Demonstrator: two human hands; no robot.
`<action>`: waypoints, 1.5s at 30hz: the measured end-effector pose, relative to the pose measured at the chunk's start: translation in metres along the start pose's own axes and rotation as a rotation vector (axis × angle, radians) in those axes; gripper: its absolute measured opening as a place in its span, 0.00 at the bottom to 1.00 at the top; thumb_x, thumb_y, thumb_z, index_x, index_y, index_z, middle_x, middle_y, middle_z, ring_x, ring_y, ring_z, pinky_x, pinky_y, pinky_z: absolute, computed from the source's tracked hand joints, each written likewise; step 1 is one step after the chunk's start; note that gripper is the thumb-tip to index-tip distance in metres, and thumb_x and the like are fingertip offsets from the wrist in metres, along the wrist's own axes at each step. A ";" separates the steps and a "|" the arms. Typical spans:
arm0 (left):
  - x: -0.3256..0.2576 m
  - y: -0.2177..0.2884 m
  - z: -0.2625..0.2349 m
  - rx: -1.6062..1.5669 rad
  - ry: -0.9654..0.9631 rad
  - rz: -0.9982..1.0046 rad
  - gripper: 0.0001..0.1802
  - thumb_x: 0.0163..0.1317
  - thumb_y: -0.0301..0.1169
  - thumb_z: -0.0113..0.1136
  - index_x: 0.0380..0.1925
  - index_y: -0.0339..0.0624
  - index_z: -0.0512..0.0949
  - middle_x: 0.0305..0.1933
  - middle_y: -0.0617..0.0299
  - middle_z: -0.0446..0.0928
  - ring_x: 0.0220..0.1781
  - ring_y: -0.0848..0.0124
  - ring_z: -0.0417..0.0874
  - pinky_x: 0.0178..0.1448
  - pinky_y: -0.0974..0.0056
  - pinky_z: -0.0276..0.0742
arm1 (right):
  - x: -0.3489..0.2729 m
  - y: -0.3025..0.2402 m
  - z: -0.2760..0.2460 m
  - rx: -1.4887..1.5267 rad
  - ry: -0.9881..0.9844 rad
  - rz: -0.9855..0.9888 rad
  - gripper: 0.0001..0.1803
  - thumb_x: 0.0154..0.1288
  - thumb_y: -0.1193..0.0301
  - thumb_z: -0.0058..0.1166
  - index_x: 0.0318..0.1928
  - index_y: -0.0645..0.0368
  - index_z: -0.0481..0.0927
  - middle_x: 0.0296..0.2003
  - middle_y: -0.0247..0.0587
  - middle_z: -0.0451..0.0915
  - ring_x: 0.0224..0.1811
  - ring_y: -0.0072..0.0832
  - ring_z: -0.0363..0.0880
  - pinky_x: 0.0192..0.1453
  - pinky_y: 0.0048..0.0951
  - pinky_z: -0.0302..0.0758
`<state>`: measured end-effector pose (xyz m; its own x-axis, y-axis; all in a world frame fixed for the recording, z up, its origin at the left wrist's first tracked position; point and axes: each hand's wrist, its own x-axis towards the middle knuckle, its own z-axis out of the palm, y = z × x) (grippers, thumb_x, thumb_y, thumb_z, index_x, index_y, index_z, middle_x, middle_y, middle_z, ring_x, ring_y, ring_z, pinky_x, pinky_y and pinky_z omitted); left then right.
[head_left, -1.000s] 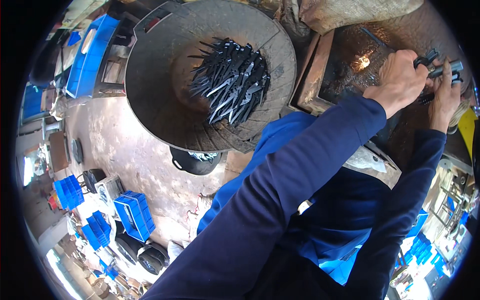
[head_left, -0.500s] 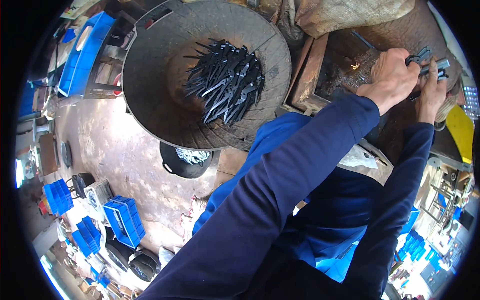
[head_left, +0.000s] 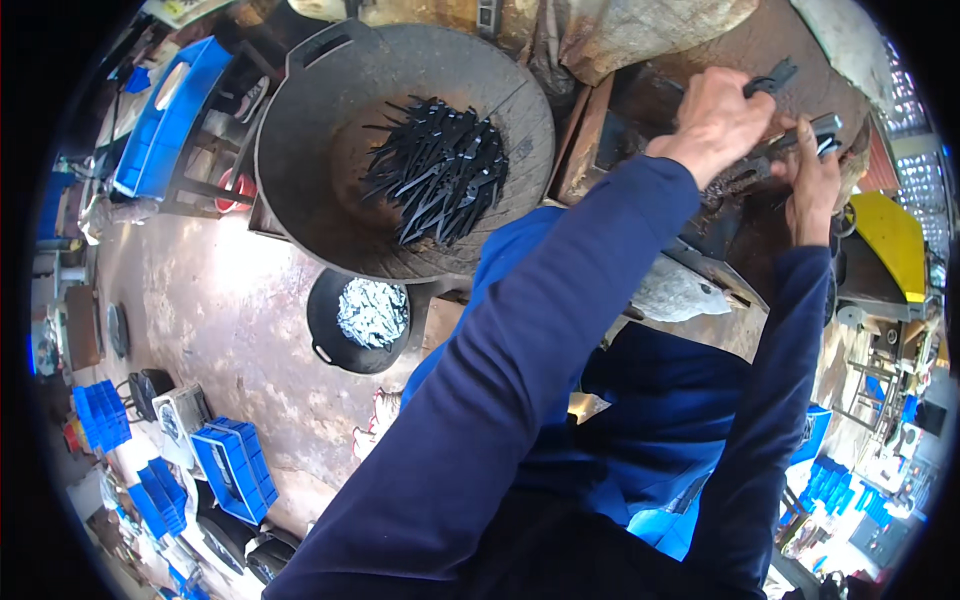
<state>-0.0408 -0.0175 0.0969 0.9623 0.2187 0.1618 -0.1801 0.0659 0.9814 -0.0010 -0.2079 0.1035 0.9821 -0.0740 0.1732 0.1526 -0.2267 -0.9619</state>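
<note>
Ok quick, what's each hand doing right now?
Left hand: closed on a dark metal tool.
Right hand: gripping a second metal piece.

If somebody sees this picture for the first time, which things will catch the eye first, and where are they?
First is the big round dark pan at the upper left, with a heap of black metal pieces in it. At the upper right, the left hand and the right hand hold a dark metal tool over a grimy workbench. Below the big pan, a small black pan of pale scraps stands on the floor.
</note>
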 end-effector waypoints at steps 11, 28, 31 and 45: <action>0.016 -0.038 -0.011 0.392 -0.258 0.134 0.17 0.60 0.41 0.61 0.34 0.36 0.84 0.28 0.61 0.83 0.32 0.71 0.80 0.44 0.65 0.73 | -0.161 0.003 -0.029 -0.203 -0.458 -0.100 0.17 0.58 0.87 0.58 0.47 0.61 0.79 0.52 0.42 0.81 0.44 0.25 0.82 0.31 0.22 0.81; 0.029 -0.109 -0.022 0.757 -0.601 -0.003 0.15 0.64 0.36 0.62 0.40 0.32 0.83 0.22 0.63 0.76 0.25 0.74 0.73 0.33 0.62 0.70 | -0.124 -0.002 -0.036 0.092 -0.223 0.362 0.10 0.68 0.75 0.54 0.48 0.65 0.79 0.50 0.47 0.81 0.27 0.21 0.77 0.31 0.21 0.81; 0.038 -0.124 -0.024 0.692 -0.570 0.104 0.14 0.65 0.36 0.61 0.39 0.33 0.83 0.22 0.65 0.76 0.22 0.76 0.71 0.29 0.65 0.68 | -0.098 0.004 -0.028 0.262 -0.116 0.412 0.12 0.71 0.72 0.52 0.50 0.66 0.77 0.49 0.49 0.81 0.22 0.18 0.72 0.30 0.22 0.81; -0.011 -0.033 0.015 -0.110 -0.546 -0.385 0.13 0.69 0.37 0.59 0.37 0.37 0.81 0.21 0.71 0.71 0.17 0.85 0.59 0.20 0.74 0.51 | -0.082 0.010 0.008 0.531 0.104 0.234 0.11 0.70 0.72 0.58 0.49 0.63 0.77 0.26 0.29 0.74 0.18 0.14 0.59 0.28 0.26 0.73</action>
<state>-0.0420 -0.0369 0.0646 0.9218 -0.3615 -0.1398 0.2039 0.1455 0.9681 -0.0789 -0.1964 0.0778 0.9844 -0.1646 -0.0627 -0.0064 0.3223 -0.9466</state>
